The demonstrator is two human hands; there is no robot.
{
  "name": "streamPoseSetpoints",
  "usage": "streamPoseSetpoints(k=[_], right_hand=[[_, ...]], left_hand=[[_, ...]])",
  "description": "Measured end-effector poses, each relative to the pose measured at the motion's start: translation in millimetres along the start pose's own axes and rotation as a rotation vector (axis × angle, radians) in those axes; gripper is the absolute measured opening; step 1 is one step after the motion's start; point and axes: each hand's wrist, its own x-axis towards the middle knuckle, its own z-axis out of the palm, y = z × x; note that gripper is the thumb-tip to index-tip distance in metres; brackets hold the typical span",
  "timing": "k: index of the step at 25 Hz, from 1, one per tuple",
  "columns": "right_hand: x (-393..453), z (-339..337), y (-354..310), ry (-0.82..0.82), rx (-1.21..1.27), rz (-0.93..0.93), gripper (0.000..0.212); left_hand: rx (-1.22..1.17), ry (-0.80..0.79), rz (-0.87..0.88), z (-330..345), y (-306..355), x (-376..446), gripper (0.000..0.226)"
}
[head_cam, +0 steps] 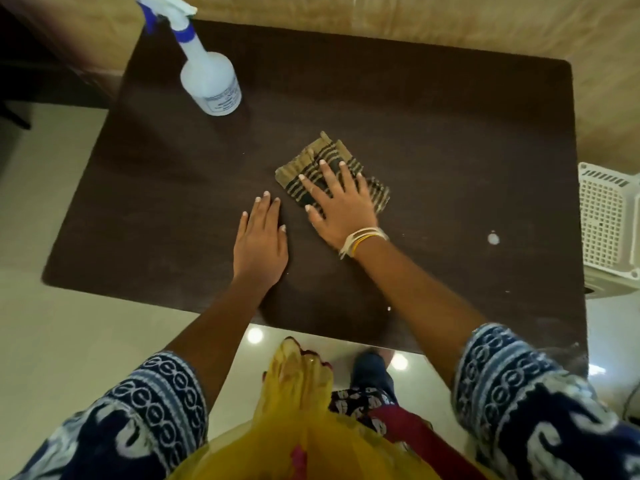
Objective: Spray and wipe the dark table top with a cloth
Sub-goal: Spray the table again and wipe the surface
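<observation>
The dark brown table top point(450, 140) fills the middle of the head view. A folded tan cloth with dark stripes point(311, 157) lies near its centre. My right hand point(337, 206) lies flat on the cloth with fingers spread, pressing it onto the table. My left hand point(259, 240) rests flat on the bare table just left of the cloth, fingers together and holding nothing. A white spray bottle with a blue and white trigger head point(211, 81) stands upright at the table's far left corner, apart from both hands.
A small white spot point(493, 239) sits on the table's right side. A white perforated plastic basket point(607, 220) stands beside the right edge. A beige wall runs behind the table. Glossy pale floor tiles point(52, 341) and my yellow clothing lie below the near edge.
</observation>
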Motion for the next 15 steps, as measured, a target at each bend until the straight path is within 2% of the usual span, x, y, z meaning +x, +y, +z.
streamPoseSetpoints(k=[1, 2, 4, 6, 8, 10, 11, 12, 15], right_hand=[[7, -2, 20, 0.012, -0.015, -0.027, 0.058], [14, -6, 44, 0.05, -0.014, 0.023, 0.058], [20, -15, 99, 0.121, 0.021, 0.273, 0.06], [17, -25, 140, 0.113, 0.049, 0.461, 0.062], [22, -31, 144, 0.078, 0.066, 0.576, 0.062], [44, -32, 109, 0.092, 0.095, 0.682, 0.061], [58, -30, 81, 0.099, 0.095, 0.652, 0.061], [70, -26, 48, 0.105, 0.093, 0.547, 0.061], [87, -11, -46, 0.024, -0.011, -0.05, 0.056]], left_hand=[[-0.011, 0.009, 0.004, 1, -3, -3, 0.052], [-0.024, 0.024, 0.006, 3, -4, -4, 0.052], [-0.048, 0.047, 0.001, 4, -4, -4, 0.051], [-0.061, 0.06, -0.003, 5, -4, -4, 0.05], [-0.076, 0.073, -0.014, 4, -4, -2, 0.049], [-0.086, 0.071, -0.028, 4, -4, -2, 0.049], [-0.086, 0.075, -0.031, 4, -3, -2, 0.049], [-0.087, 0.082, -0.03, 5, -3, -2, 0.049], [-0.109, 0.098, -0.028, 6, -5, -3, 0.048]])
